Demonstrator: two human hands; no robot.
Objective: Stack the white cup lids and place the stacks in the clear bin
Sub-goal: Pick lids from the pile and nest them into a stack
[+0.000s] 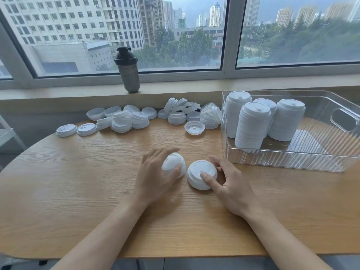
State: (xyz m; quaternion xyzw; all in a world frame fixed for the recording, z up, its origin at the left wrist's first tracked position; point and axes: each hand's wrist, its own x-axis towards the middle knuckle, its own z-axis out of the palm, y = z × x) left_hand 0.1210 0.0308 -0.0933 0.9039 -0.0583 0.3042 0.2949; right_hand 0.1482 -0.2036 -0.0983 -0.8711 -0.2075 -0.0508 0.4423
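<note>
My left hand (155,178) grips a short stack of white lids (174,165), tilted and blurred, just above the table. Beside it, my right hand (228,180) holds a second short stack of lids (200,175) that stands on the table, thumb on its top and fingers round its far side. The two stacks are a small gap apart. Several loose lids and short stacks (136,118) lie along the table's far edge. The clear bin (292,160) at the right holds several tall lid stacks (252,127) in its left half.
A dark shaker bottle (128,70) stands on the window sill behind the loose lids. One lid (194,128) lies upside down next to the bin's left wall. The wooden table (78,182) has a rounded left end.
</note>
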